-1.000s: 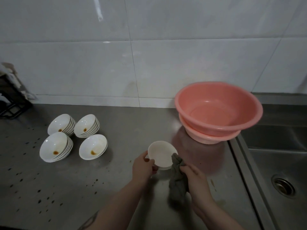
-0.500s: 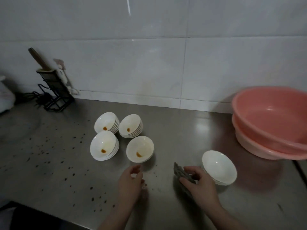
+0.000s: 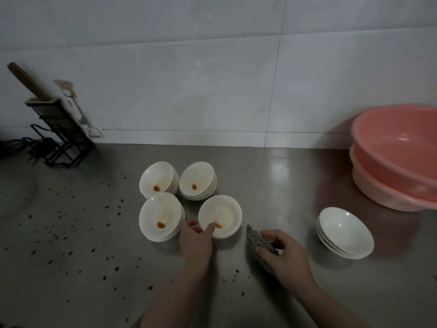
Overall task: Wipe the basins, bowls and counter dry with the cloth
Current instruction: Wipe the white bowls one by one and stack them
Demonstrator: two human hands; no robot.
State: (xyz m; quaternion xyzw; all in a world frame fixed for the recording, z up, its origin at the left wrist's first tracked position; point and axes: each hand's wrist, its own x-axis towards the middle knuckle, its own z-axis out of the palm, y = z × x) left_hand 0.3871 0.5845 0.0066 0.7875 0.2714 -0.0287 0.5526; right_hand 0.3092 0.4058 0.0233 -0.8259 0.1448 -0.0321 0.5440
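Now the left hand [image 3: 196,240] takes the rim of the nearest dirty bowl [image 3: 221,216]: the thumb lies over the edge, close to the brown drop inside, and the other fingers curl against the outer wall. This bowl stands at the front right of a group of four white stacks near the middle of the bench [image 3: 283,181]; each top bowl there holds a small brown drop. The right hand [image 3: 285,255] rests on the bench just beside it, fingers curled around a crumpled grey cloth [image 3: 259,243]. To the right, apart from the dirty group, a short stack of clean-looking bowls [image 3: 346,233] stands, and behind it two pink basins [image 3: 399,159], one nested in the other. I judge the bowl to be light, stiff and fragile, probably ceramic, with a smooth glaze that could be slippery if wet, so a pinch at the rim with the thumb inside and the fingers outside seems a good hold; it should be lifted straight up so the bowl below does not follow. The cloth is soft and limp, so it is best bunched in the palm and pressed into the bowl's curve. Many brown spots lie on the bench, mostly on the left, and a black knife rack [image 3: 59,133] stands by the tiled wall.
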